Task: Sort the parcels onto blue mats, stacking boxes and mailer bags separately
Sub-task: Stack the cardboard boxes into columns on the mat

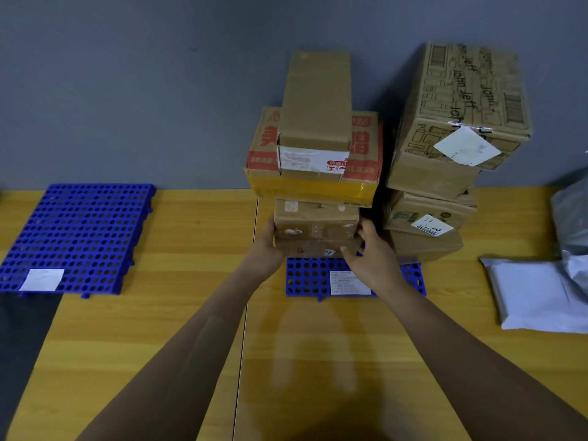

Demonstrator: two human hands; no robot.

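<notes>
box stack (315, 186) on centre blue mat (305, 276) | mailer bags (541, 294) flat, right

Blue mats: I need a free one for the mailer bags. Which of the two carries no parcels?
The blue perforated plastic mat on the left: it bears only a white paper label. The middle blue mat sits under the stacked brown cardboard boxes.

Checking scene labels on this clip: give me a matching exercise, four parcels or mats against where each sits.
Things: 1 red-printed box; 2 white mailer bag; 3 left blue mat; 4 scribbled box.
Places: A top of the right-hand stack; B flat on the table, far right; C under the long plain box; D bears a white label, no parcel.
Pairs: 1-C; 2-B; 3-D; 4-A.
</notes>
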